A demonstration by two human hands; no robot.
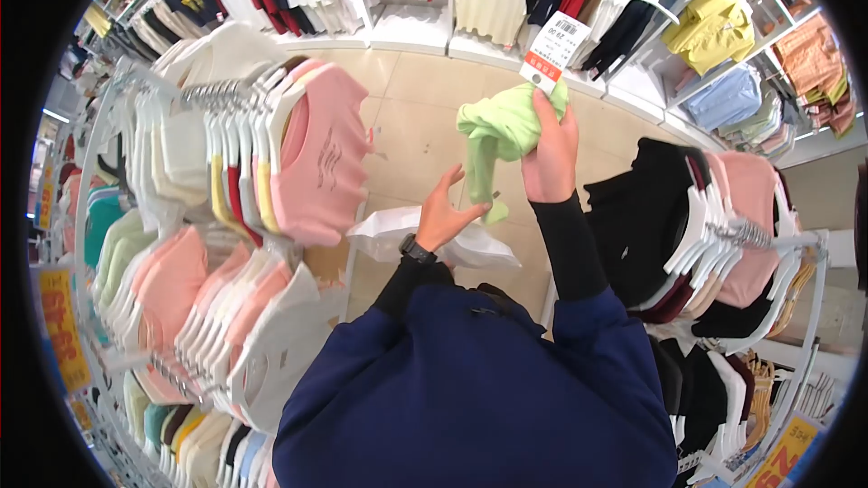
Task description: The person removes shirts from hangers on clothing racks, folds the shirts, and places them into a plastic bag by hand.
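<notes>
My right hand (553,149) grips a bunched light-green garment (508,124), lifted in front of me over the floor. A white price tag (555,47) with an orange band sticks up above the thumb of that hand. One narrow part of the garment dangles toward my left hand (441,212), whose thumb and fingers are spread apart beside it. Whether a fingertip touches the cloth, I cannot tell. A dark watch (417,249) is on my left wrist. Behind that wrist spreads a thin white plastic bag (484,246); what supports it is hidden.
On my left stands a rack with pink shirts (323,158) and white shirts on hangers. To the right, another rack holds black shirts (637,217) and pink ones. Across the tiled floor (407,99), wall shelves carry hanging clothes and a yellow shirt (712,29).
</notes>
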